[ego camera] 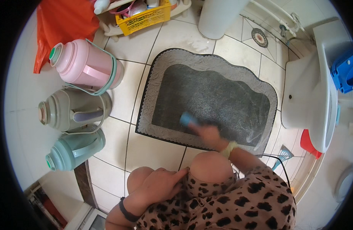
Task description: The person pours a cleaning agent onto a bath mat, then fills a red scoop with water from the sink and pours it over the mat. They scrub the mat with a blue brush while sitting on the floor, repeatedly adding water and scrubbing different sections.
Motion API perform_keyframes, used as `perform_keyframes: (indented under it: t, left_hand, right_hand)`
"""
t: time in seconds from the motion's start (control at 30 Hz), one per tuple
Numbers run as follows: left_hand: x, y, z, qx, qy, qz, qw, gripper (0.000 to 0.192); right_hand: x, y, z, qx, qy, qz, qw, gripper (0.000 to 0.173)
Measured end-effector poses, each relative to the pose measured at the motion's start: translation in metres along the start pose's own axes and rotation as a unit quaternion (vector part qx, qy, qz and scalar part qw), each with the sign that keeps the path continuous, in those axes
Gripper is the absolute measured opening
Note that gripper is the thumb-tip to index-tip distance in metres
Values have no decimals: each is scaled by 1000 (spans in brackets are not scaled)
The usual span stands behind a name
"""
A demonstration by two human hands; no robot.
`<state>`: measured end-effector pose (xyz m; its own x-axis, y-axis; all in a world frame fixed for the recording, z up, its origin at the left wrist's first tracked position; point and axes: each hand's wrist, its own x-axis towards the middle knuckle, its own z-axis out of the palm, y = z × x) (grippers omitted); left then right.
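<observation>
My right hand [210,137], blurred by motion, grips a blue brush [189,118] low over the dark middle of a floor mat [205,86]. Whether its underside touches the mat cannot be made out. The mat has a grey lace-patterned border and a wavy far edge. Whitish wet streaks and specks cover its middle and right part. My left hand [162,181] lies across my knees at the hem of a spotted garment [222,201]. One finger stretches toward the hem; the others are partly hidden, so whether they hold cloth is unclear.
On the left stand a pink thermos flask [81,64], a grey one [76,109] and a light-green one [76,148]. A yellow basket [143,18] sits on a rack at the back. A floor drain [260,38] and a white washbasin [323,86] are on the right, near a blue fly swatter [283,156].
</observation>
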<state>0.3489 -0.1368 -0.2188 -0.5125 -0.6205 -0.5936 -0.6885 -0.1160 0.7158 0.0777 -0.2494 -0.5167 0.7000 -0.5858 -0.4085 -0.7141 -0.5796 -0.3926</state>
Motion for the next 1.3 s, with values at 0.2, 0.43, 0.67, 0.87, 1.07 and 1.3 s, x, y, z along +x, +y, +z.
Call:
perform_keyframes:
  t: [0.2, 0.43, 0.67, 0.87, 1.07, 1.3]
  left_hand:
    - [5, -9, 24, -11, 14, 70, 997, 58]
    - [11, -9, 19, -4, -24, 44, 999, 63]
    - [19, -11, 30, 1, -35, 52, 998, 64]
    - [0, -24, 24, -11, -12, 22, 1000, 66]
    - [-30, -20, 31, 18, -41, -3, 999, 75]
    - [-22, -27, 30, 36, -12, 23, 999, 72]
  right_hand:
    - [-6, 88, -47, -42, 147, 149, 977, 33]
    - [-47, 14, -1, -7, 31, -11, 999, 54]
    - [60, -24, -43, -105, 104, -34, 988, 58]
    - [75, -79, -15, 12, 19, -310, 951, 77]
    - [10, -43, -35, -152, -150, -334, 918, 76]
    - [140, -135, 3, -70, 7, -339, 938, 67]
